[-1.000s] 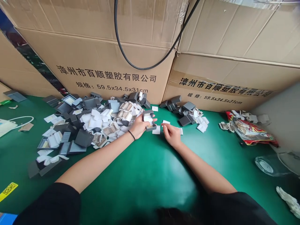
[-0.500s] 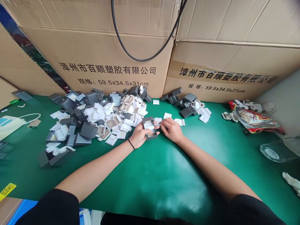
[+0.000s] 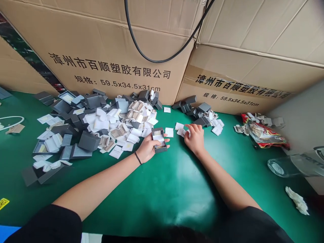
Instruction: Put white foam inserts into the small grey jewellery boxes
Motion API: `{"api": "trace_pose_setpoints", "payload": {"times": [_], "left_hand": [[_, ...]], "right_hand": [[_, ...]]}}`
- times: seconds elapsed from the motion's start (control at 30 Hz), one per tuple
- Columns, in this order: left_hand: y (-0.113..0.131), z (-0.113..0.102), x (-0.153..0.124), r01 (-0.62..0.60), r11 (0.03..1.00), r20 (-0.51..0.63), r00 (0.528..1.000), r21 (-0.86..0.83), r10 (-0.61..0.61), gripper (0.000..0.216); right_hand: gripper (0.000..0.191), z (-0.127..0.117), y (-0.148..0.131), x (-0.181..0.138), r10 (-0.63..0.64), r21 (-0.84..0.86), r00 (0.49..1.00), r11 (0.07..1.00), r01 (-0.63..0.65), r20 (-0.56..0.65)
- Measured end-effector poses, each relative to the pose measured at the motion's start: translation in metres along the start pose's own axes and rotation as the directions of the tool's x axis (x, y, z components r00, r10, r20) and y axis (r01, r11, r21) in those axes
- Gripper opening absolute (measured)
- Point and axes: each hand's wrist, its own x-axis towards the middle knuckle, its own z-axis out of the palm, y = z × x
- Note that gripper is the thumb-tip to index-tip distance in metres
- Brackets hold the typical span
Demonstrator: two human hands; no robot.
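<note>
My left hand (image 3: 147, 146) is closed round a small dark grey jewellery box (image 3: 162, 149), its thumb across the inside. White lining (image 3: 157, 137) shows in the box. To the right, my right hand (image 3: 195, 139) is over the green table beside several small white cards (image 3: 180, 130). Its fingers are bent but apart, and part of a card shows by the thumb; no firm hold on it is visible. Another white card (image 3: 169, 132) lies between the two hands, just right of the box.
A large heap of grey boxes (image 3: 89, 140) and white paper inserts (image 3: 101, 122) spreads to the left. A smaller pile (image 3: 203, 108) lies behind my right hand. Cardboard cartons (image 3: 113, 50) wall the back. At right are a red food bag (image 3: 268, 133) and a clear cup (image 3: 280, 167).
My right hand has moved away from the box, rightward to the white cards, and its fingers have spread. My left hand still holds the box. The camera view has shifted slightly.
</note>
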Motion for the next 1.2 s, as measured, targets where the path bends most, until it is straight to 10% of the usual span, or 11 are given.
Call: {"api": "trace_pose_setpoints", "payload": {"times": [0.3,0.73,1.2], "left_hand": [[0.034,-0.035,0.013,0.103,0.981,0.154,0.985,-0.166,-0.077,0.035],[0.022,-0.02,0.008,0.232,0.954,0.35,0.924,-0.188,-0.155,0.046],[0.022,-0.016,0.012,0.255,0.957,0.134,0.962,-0.139,-0.237,0.038]], "right_hand": [[0.036,-0.012,0.026,-0.015,0.021,0.054,0.999,0.998,-0.023,0.049],[0.037,-0.005,0.035,-0.013,-0.067,0.296,0.985,0.955,0.017,0.159],[0.033,-0.008,0.013,-0.022,0.243,0.665,0.97,0.724,-0.184,0.003]]}}
